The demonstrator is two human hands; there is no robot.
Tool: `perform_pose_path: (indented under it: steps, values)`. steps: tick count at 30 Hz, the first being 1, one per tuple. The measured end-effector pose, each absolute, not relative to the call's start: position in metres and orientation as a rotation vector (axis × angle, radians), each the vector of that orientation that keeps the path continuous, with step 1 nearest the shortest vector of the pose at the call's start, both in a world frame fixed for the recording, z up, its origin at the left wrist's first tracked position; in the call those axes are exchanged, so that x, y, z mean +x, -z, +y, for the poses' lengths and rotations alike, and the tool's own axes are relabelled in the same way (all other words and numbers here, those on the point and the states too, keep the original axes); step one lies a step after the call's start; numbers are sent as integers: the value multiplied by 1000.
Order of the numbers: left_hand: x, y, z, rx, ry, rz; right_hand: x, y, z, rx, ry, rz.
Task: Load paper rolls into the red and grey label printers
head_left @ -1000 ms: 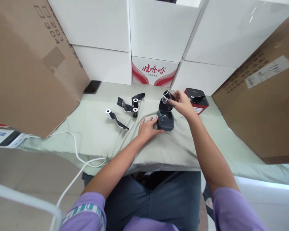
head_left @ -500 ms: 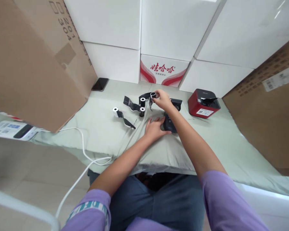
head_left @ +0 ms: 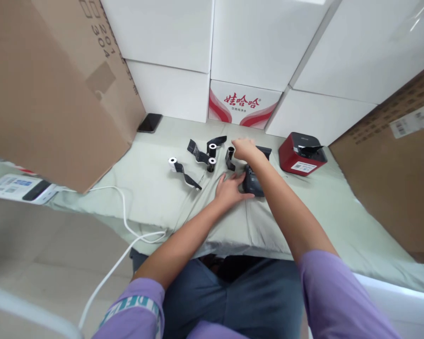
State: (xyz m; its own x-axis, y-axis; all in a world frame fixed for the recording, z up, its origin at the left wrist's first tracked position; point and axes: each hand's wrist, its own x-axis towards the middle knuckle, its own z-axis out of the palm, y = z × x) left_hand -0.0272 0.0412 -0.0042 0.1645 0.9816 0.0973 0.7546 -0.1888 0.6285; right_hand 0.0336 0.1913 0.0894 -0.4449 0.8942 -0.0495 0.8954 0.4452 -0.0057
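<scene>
Roll-handling step, apparently: black roll [head_left: 230,151] at eleven o'clock from dark device [head_left: 254,185], beside right hand [head_left: 245,149]; its grip, cannot tell. Left hand [head_left: 229,190], fingers apart, touches device. Moving roll calls for care with loose strip [head_left: 230,164].

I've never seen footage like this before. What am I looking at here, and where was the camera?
There's no machine: these are a person's own bare hands, seen from one camera worn on the head. On the pale cloth stand four small rolls with dark strips by them. The left hand rests against a small dark device, its lid raised. The right hand is beside the rightmost roll; whether they touch is unclear. A red and black box sits to the right.
</scene>
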Motion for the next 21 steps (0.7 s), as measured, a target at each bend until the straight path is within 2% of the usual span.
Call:
perform_pose_path:
  steps: [4, 9, 11, 13, 16, 18, 21]
  values:
    - [-25, 3, 42, 2008, -667, 1678, 9, -95, 184, 1657, 71, 2783]
    - [-24, 1, 42, 2026, -611, 1714, -28, -76, 181, 1583, 82, 2851]
    - [-25, 1, 42, 2040, -620, 1716, -27, -71, 183, 1535, 193, 2962]
    - [-26, 0, 41, 2046, -622, 1696, -13, -71, 184, 1376, 508, 3169]
    - [-27, -1, 42, 2008, -540, 1689, 25, -78, 172, 1115, 1289, 3347]
    - [-26, -2, 43, 1990, -504, 1692, 57, -83, 153, 1134, 1737, 3276]
    - [-25, -1, 44, 2001, -580, 1677, 105, -85, 120, 1365, 2069, 3063]
